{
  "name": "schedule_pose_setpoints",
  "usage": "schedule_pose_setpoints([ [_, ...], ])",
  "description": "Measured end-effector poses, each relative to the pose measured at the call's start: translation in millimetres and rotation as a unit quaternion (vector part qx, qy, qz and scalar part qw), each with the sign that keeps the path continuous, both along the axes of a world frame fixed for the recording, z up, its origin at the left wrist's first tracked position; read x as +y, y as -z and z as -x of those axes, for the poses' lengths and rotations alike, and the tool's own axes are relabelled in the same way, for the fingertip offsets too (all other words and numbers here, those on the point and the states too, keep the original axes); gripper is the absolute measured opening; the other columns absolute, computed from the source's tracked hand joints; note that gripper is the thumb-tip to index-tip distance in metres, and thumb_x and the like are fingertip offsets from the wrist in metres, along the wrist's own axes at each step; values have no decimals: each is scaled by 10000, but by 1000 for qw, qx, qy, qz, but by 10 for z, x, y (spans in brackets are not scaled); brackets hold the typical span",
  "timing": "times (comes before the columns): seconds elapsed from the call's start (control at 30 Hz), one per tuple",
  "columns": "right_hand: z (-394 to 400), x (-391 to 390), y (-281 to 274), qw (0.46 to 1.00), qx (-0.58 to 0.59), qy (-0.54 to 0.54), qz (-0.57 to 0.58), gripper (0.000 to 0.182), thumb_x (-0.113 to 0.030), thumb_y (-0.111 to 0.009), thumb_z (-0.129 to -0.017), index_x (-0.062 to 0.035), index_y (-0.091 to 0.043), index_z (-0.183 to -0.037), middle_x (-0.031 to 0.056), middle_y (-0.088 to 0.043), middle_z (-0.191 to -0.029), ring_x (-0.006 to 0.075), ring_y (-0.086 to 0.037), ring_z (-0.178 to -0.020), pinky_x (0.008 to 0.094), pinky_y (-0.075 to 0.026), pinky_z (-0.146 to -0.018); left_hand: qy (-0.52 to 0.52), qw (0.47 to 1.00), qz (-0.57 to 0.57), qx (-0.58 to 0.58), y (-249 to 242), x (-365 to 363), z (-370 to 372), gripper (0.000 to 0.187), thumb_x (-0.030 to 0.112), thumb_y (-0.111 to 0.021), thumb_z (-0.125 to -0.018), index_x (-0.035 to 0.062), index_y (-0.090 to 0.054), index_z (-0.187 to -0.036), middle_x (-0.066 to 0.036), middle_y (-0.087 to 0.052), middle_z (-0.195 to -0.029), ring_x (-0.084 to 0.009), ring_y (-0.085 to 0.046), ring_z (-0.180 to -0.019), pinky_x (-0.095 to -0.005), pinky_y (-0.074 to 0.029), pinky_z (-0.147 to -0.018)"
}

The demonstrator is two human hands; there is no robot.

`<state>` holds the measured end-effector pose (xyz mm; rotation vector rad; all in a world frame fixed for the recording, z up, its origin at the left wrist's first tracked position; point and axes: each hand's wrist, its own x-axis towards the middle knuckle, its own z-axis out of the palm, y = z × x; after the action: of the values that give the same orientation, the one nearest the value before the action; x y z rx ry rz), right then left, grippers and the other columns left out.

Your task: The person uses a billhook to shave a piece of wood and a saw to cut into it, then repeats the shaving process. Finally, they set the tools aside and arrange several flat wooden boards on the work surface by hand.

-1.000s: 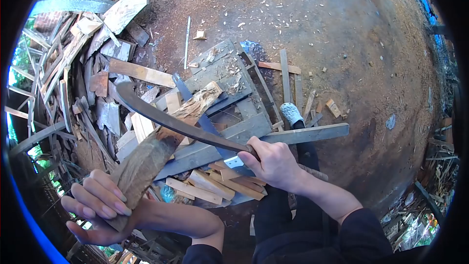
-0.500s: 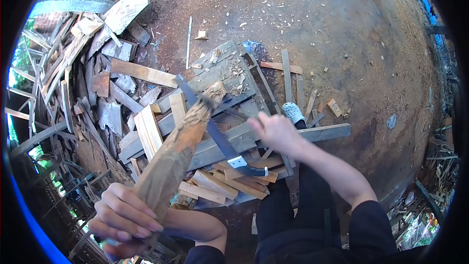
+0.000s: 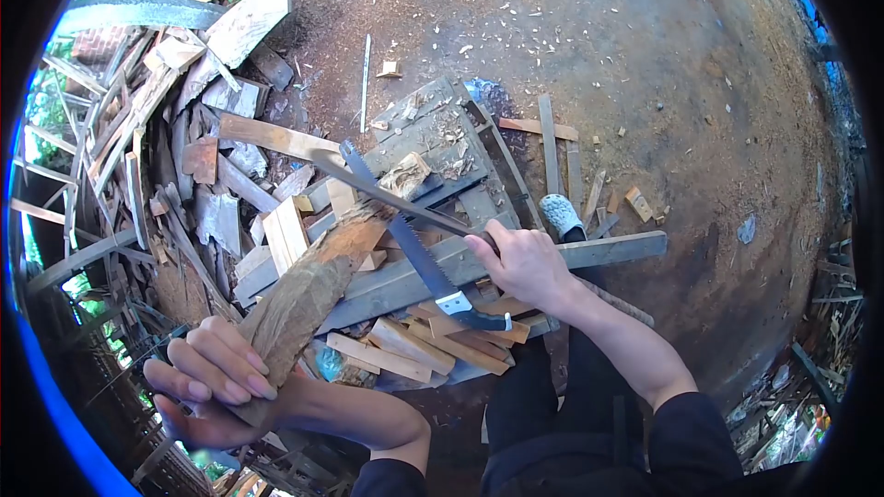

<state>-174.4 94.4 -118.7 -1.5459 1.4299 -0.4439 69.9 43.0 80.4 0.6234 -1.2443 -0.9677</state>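
My left hand (image 3: 216,377), at the lower left, grips the near end of a thick, rough length of wood (image 3: 308,290). That wood slants up and away, its far end splintered and pale over the wooden pallet. My right hand (image 3: 532,269) is closed round the handle of a machete (image 3: 391,195). Its long dark blade points up and left, crossing above the wood's far part; the handle's rear end sticks out below my right wrist. Beneath the blade, a hand saw (image 3: 425,267) with a dark handle lies across the boards.
A grey wooden pallet (image 3: 428,115) with shavings on it lies ahead. Cut wood blocks (image 3: 405,345) are piled near my legs. To the left rises a heap of scrap boards (image 3: 216,212). A grey plank (image 3: 617,250) juts out to the right, beside my shoe (image 3: 560,213).
The machete, blurred earlier, now shows clearly above the wood. The wood and my left hand have shifted slightly left and down, and the left fingers lie looser. The whole view has moved slightly.
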Motion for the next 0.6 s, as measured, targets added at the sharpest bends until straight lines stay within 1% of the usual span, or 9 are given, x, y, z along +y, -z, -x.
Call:
schedule_pose_setpoints([
  [0.07,34,-70,-408,999,-32,10,9,414,-392,-507,-1025,-21,-543,-845,177,-563,-545,399,-626,-563,475,-497,-540,0,1000,0,-1,-7,-49,71,368,293,-340,-1035,54,-470,-788,-97,-511,-588,-189,-505,-419,-320,-443,-438],
  [0.13,46,-61,-755,983,-160,27,88,416,-414,-477,-1035,-26,-537,-897,203,-602,-579,411,-653,-590,491,-520,-538,24,1000,-1,-13,-25,-92,87,373,274,-313,-1048,51,-477,-798,-102,-528,-606,-195,-515,-428,-330,-455,-448],
  [0.23,7,20,-745,975,-183,16,123,405,-407,-485,-1034,-24,-531,-909,203,-604,-587,406,-656,-591,480,-521,-528,79,997,-8,-23,-45,-141,152,371,256,-308,-1049,46,-482,-798,-108,-541,-612,-198,-526,-433,-329,-466,-448],
  [0.27,-26,37,-504,993,-88,-40,68,410,-410,-481,-1035,-22,-532,-913,194,-606,-592,410,-653,-587,482,-522,-530,71,997,3,-11,-29,-148,233,370,234,-299,-1048,43,-487,-792,-112,-549,-596,-202,-527,-417,-321,-472,-434],
  [0.33,140,-50,-117,999,-23,-36,30,410,-407,-483,-1035,-20,-533,-907,191,-604,-590,412,-650,-582,481,-522,-530,70,997,0,-9,-22,-109,157,375,236,-299,-1048,44,-487,-786,-112,-546,-581,-204,-527,-405,-317,-469,-422],
  [0.4,266,-120,-117,998,47,-33,-3,410,-403,-484,-1035,-19,-534,-900,188,-602,-587,414,-647,-578,480,-523,-529,65,998,-5,2,5,-80,130,389,241,-296,-1051,46,-489,-776,-112,-543,-550,-212,-526,-377,-315,-465,-403],
  [0.5,337,75,-635,998,-54,14,6,437,-416,-467,-1038,-18,-542,-877,190,-604,-591,410,-648,-569,482,-520,-528,74,997,-1,-4,3,-87,142,392,242,-294,-1052,47,-487,-773,-113,-547,-554,-212,-535,-380,-308,-463,-400],
  [0.57,228,143,-891,975,-195,51,93,474,-438,-442,-1043,-16,-550,-857,193,-594,-575,401,-653,-569,490,-515,-528,84,996,-7,-1,4,-85,156,393,242,-292,-1053,48,-485,-771,-115,-544,-554,-213,-532,-384,-314,-460,-404],
  [0.6,113,200,-773,970,-202,48,129,485,-448,-428,-1045,-16,-550,-861,193,-592,-566,396,-654,-566,487,-517,-522,93,996,-11,-1,-13,-86,162,394,242,-290,-1053,49,-482,-769,-116,-541,-554,-213,-528,-387,-319,-457,-407],
])
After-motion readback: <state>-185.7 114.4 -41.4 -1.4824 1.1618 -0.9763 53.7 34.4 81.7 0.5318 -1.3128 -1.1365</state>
